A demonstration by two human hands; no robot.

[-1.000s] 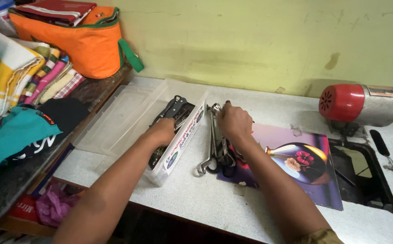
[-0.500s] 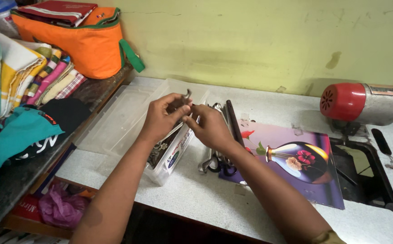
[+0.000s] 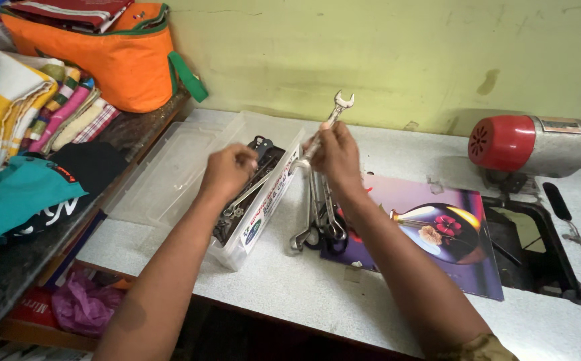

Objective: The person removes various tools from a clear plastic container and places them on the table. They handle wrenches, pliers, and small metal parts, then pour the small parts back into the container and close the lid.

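Lifted up since a moment ago: shiny metal spanner (image 3: 334, 115), pinched in right hand (image 3: 336, 155), above clear plastic tool box (image 3: 253, 220). Left hand (image 3: 227, 170) curled around another thin tool over that box.

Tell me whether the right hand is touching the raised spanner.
Touching. The head view shows the right hand closed round the shank of the spanner, whose open end sticks up above the fingers.
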